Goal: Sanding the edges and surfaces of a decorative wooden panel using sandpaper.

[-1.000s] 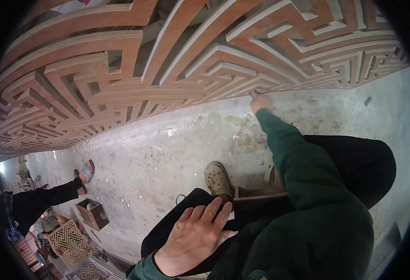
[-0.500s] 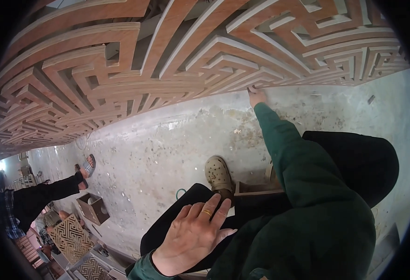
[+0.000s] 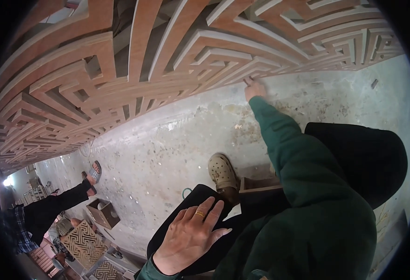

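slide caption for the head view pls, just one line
Right hand at the edge of a fretwork panel, left hand on the knee.

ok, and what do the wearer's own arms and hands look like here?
Both bare, no gloves. Left hand: gold-coloured ring on one finger. Right hand: blurred, too small to rule out a ring. Long dark green sleeves; the right sleeve is loose and creased, no markings visible. Only the cuff end of the left sleeve shows.

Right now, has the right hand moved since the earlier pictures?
Yes, slightly left: the right hand by the fretwork panel is now farther from the small dark piece on the floor.
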